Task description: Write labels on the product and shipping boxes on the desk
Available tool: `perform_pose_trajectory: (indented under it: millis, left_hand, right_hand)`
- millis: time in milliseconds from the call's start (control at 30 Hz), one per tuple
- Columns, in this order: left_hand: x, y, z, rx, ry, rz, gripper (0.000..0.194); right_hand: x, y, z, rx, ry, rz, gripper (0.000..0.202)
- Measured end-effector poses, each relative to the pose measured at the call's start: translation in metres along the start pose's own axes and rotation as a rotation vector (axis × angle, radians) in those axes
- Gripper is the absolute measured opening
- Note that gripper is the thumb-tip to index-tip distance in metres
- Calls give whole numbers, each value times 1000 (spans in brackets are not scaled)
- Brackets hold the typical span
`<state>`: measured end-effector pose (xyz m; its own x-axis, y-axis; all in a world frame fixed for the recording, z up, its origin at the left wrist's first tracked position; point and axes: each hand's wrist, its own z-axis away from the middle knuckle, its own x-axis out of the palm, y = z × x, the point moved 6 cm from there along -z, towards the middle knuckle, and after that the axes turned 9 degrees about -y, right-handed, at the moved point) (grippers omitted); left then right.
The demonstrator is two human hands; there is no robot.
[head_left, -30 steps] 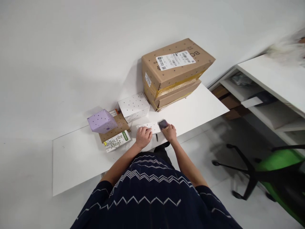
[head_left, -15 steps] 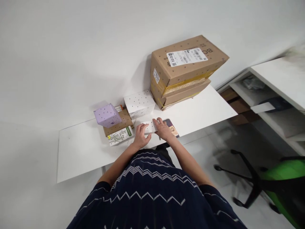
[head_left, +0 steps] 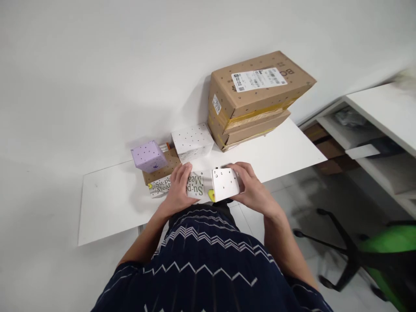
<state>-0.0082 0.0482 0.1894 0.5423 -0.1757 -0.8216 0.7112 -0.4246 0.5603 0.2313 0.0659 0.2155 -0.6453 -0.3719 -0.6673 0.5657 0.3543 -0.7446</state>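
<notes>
Both your hands (head_left: 177, 190) (head_left: 255, 190) grip the white carton (head_left: 198, 184) by its ends; uneven squeeze could tip it

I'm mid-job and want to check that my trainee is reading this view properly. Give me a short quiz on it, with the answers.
1. What do the left hand and right hand hold together?
A) a mug
B) a printed white box
C) a roll of tape

2. True or false: the lettering on that held box appears upside down in this view.

3. Fill in: the large dotted white box sits between the purple box and the stacked ____.

Key: 1 B; 2 true; 3 brown cartons.
</notes>
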Motion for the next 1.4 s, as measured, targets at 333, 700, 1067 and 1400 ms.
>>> perform_pose_trajectory:
  millis: [333,700,1067,1400]
  left_hand:
    - [-100,-37,60,-448,-27,-541,74]
    - [-99,-127,54,-664,-29,-582,69]
    - [-94,-122,35,-645,47,-628,57]
    - [-9,-121,-12,-310,428,173,45]
  right_hand:
    - [92,19,-41,-11,-100,-453,76]
    - [107,68,-33,127,-44,-403,47]
    - [124,97,-27,209,-64,-353,40]
    - [118,129,-83,346,0,-184,45]
